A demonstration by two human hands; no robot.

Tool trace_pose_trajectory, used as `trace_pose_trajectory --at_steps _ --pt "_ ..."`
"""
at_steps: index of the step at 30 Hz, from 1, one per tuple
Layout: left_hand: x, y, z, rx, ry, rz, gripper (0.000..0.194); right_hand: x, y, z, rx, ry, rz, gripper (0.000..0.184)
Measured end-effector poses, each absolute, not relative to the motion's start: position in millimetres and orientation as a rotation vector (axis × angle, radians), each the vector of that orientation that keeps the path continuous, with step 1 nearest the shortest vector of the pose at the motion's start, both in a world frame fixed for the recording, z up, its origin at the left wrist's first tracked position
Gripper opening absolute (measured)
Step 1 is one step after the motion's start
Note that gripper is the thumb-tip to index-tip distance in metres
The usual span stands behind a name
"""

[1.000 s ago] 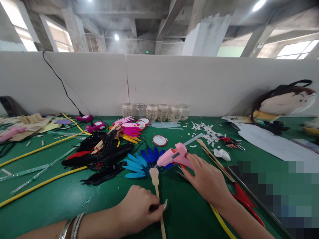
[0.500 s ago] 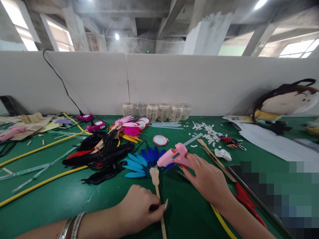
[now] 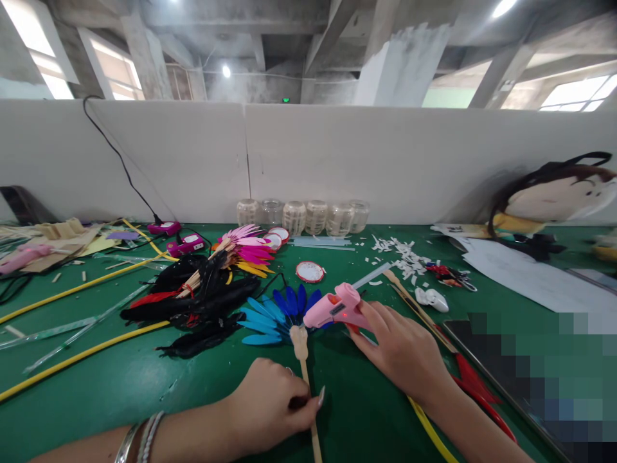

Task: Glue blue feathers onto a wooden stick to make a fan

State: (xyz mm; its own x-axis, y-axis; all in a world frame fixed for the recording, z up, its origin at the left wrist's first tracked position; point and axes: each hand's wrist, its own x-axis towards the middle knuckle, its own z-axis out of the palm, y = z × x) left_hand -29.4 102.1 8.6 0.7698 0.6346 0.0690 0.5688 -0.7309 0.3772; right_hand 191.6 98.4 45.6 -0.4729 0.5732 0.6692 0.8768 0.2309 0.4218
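My left hand is closed round a thin wooden stick with a wider, rounded head. Blue feathers, light on the left and dark toward the right, fan out behind that head. In my right hand is a pink hot glue gun, fingers wrapped round its handle. Its nozzle points left and down at the top of the stick head, where the feathers meet it; whether it touches I cannot tell. A clear glue stick juts from the gun's back.
Black feather bundles and pink feathers lie to the left, near yellow tubing. Glass jars line the partition. White scraps, an earphone case, red-handled scissors and a dark tablet-like panel are on the right.
The glue gun has tilted flatter and its body has dipped slightly, with the nozzle still by the stick head. My left hand and the stick have stayed in place.
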Motion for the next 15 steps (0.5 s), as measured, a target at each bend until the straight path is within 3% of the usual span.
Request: trace_pose_trajectory --at_steps 10,15 --pt "-30 100 9 2.602 0.945 0.302 0.037 193 87 67 -1.005 -2.309 -1.261 0.005" --pt "-30 99 10 2.592 0.936 0.312 0.038 207 89 68 -1.215 -2.106 -1.165 0.020"
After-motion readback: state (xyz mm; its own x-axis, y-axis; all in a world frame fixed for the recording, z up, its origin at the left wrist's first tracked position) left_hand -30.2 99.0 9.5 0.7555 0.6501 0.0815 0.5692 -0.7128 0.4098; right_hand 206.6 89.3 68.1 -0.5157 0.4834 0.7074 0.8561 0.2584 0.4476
